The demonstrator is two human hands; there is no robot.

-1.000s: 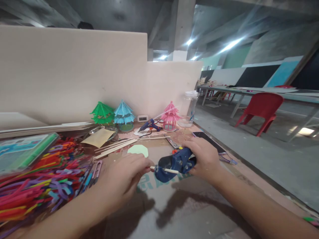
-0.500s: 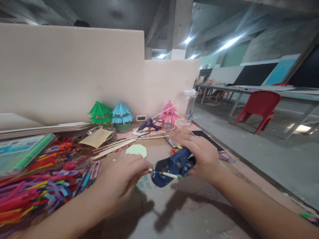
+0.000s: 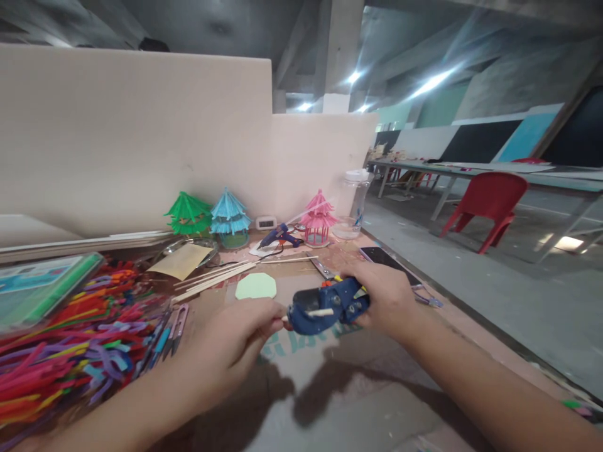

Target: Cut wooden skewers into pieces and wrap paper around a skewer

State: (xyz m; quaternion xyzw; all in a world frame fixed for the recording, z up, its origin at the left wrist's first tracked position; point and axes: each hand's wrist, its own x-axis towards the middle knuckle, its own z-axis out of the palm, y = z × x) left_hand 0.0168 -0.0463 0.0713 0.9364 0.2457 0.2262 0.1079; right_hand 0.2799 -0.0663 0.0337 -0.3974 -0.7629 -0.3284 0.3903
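Note:
My right hand [image 3: 387,294] is closed around the handles of a blue ratchet pipe cutter [image 3: 325,307]. In the cutter's curved jaw lies a thin wooden stick [image 3: 321,312], its free end pointing right. My left hand [image 3: 252,323] pinches the stick's other end, close beside the jaw tip. Whether the blade touches the stick I cannot tell. Just beyond my left hand lies a pale green octagonal card [image 3: 255,286]. Pliers [image 3: 324,269] lie on the table behind the cutter, partly hidden by it.
Along the back stand green [image 3: 187,213], blue [image 3: 230,218] and pink [image 3: 319,218] model pavilions, a glue gun [image 3: 280,236] and a clear bottle [image 3: 355,204]. Several wooden sticks [image 3: 214,280] lie mid-table, colourful pipe cleaners [image 3: 70,339] heap at left. A phone [image 3: 389,263] lies at right.
The cutter has tilted up and is more level, its jaw tip raised. The stick has turned with it, and less of its length shows past the jaw. Both hands keep their grip.

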